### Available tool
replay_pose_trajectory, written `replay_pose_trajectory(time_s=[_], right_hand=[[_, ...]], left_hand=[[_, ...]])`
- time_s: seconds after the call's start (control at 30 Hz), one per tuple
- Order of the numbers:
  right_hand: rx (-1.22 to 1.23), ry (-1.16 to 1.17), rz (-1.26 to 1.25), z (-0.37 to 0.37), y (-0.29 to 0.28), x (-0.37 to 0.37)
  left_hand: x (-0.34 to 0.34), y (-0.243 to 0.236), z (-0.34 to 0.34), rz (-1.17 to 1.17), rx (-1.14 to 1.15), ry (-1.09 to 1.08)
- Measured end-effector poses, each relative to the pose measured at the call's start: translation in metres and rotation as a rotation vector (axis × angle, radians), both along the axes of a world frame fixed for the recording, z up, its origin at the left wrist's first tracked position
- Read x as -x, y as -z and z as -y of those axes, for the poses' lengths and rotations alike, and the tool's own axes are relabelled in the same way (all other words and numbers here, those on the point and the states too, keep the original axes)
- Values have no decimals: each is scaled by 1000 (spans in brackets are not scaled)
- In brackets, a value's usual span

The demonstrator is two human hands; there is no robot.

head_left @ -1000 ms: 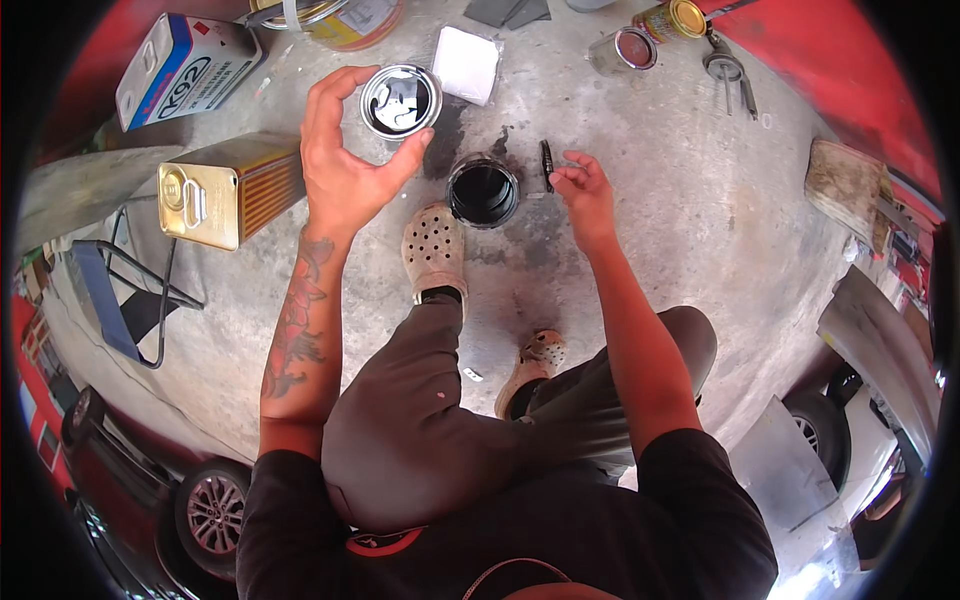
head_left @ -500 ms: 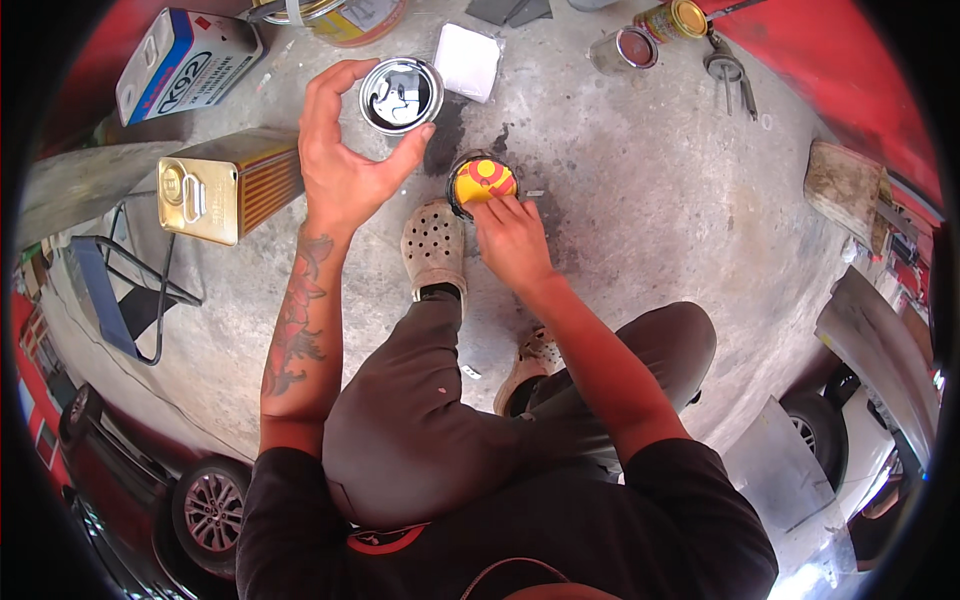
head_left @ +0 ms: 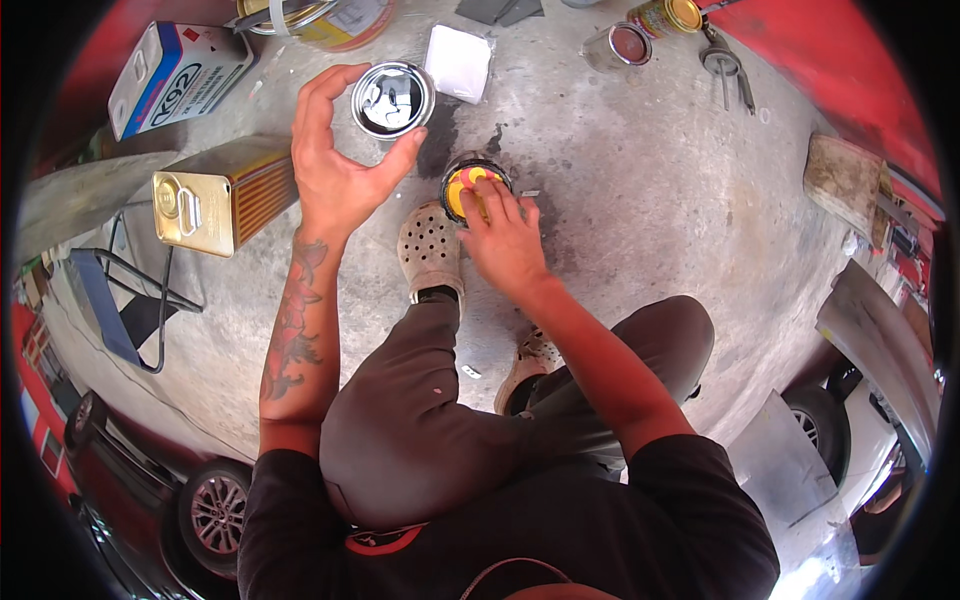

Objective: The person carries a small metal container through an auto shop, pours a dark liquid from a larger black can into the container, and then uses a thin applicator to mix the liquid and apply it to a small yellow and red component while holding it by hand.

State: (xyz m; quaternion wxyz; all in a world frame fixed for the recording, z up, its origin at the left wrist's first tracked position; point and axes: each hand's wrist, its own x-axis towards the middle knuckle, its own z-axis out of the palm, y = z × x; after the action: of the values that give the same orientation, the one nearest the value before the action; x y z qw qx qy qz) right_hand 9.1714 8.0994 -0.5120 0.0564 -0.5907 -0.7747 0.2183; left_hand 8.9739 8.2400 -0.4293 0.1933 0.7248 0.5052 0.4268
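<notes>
My left hand (head_left: 335, 175) grips a small round silver tin (head_left: 392, 100) around its rim, held up at left of centre, with glossy dark contents visible on top. My right hand (head_left: 500, 240) rests its fingers on a yellow-and-red round lid (head_left: 462, 188), which sits over a black-rimmed can (head_left: 452, 208) on the floor just below and right of the tin. A white packet (head_left: 458, 62) lies on the concrete beyond the tin. My left foot, in a perforated clog (head_left: 428, 245), is beside the black-rimmed can.
Left are a gold rectangular can (head_left: 195, 215), a white-and-blue can (head_left: 165, 85) and a folding metal frame (head_left: 105, 295). Upper right hold small cans (head_left: 620, 48) and a metal tool (head_left: 725, 65). Metal panels (head_left: 870, 350) and a car wheel (head_left: 215, 510) flank me.
My right hand has moved left and down with the lid, edge-on earlier, and now has it over the black-rimmed can's opening. My left hand still holds the tin, shifted slightly in view.
</notes>
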Motion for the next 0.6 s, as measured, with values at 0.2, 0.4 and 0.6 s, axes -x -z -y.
replay_pose_trajectory(time_s=[0.2, 0.4, 0.6], right_hand=[[7, -62, 3, 8, 7, -4], [87, -169, -14, -15, 5, -26], [-98, -357, 157, -53, 4, -31]], left_hand=[[1, -5, -9, 20, 6, 15], [-5, -7, -16, -30, -39, 18], [1, 2, -8, 9, -14, -9]])
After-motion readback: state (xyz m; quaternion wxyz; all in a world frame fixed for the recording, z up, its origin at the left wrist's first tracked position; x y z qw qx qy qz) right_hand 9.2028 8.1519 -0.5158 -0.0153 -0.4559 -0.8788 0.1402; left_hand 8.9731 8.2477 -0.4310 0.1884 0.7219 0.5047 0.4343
